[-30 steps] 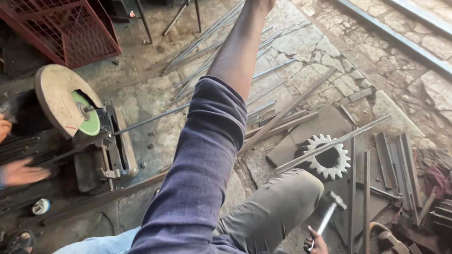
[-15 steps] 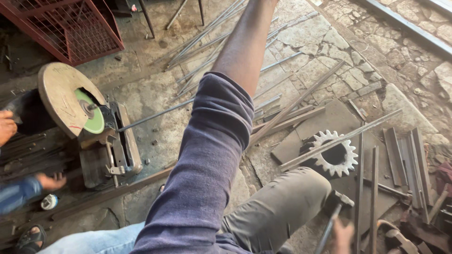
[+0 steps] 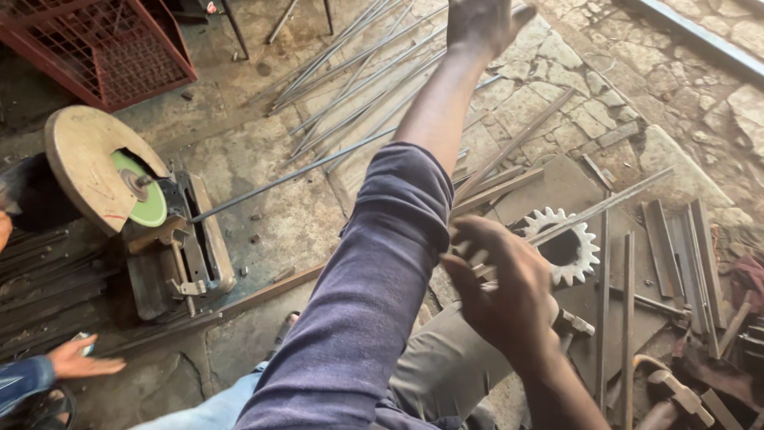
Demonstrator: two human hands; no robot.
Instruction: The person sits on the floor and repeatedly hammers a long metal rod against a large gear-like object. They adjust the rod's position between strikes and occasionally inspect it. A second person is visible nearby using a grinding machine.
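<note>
1. We see the left hand [image 3: 480,24] stretched far out at the top of the view, its fingers loosely spread and holding nothing, the arm in a rolled purple sleeve [image 3: 374,287] running up the middle of the picture.
2. Under and just left of that hand lies a loose bundle of thin steel rods [image 3: 350,72] on the stone floor [image 3: 557,87]; the hand hovers over their far ends, and we cannot tell whether it touches any.
3. The right hand [image 3: 509,291] is raised low in the frame, fingers curled and a little apart, with nothing clearly gripped in it.
4. Just beyond the right hand's fingers sits a pale toothed gear wheel [image 3: 569,247], with a long flat bar [image 3: 593,211] lying slantwise across its top.
5. To the right of the right hand, flat metal strips [image 3: 676,239] lie side by side on a dark plate.
6. Well left of both hands stands a chop saw [image 3: 171,239] with a round guard [image 3: 87,167] and a green disc [image 3: 143,195]; one long rod [image 3: 294,177] runs from its vice toward the left arm.
7. Far to the left of the left hand, at the top corner, stands a red mesh cage [image 3: 103,48].
8. At the lower left edge, well apart from our hands, another person's hand [image 3: 79,362] rests open near the floor.
</note>
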